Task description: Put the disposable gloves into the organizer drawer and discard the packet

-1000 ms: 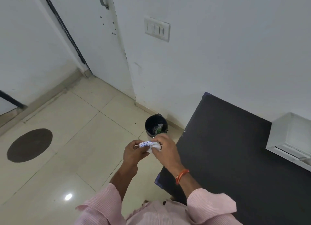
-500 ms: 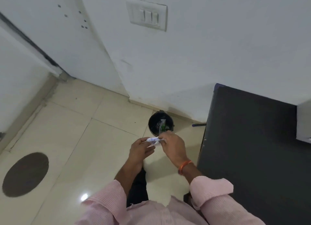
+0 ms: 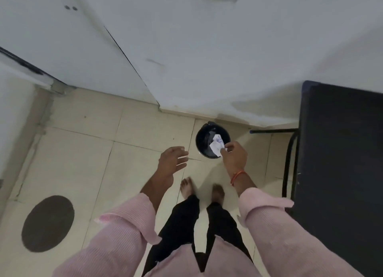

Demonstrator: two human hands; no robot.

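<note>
Head view, right hand (image 3: 234, 155) pinching packet (image 3: 216, 145) over bin (image 3: 202, 140)

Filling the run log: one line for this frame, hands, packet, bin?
phase: discard | right hand: pinching crumpled packet above black bin | left hand: open, empty | packet: not yet released

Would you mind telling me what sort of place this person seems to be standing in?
Probably an indoor room, perhaps an office or utility corner: a tiled floor, a white door set in a plain white wall, a small black bin by the skirting, and a dark table beside it.
</note>
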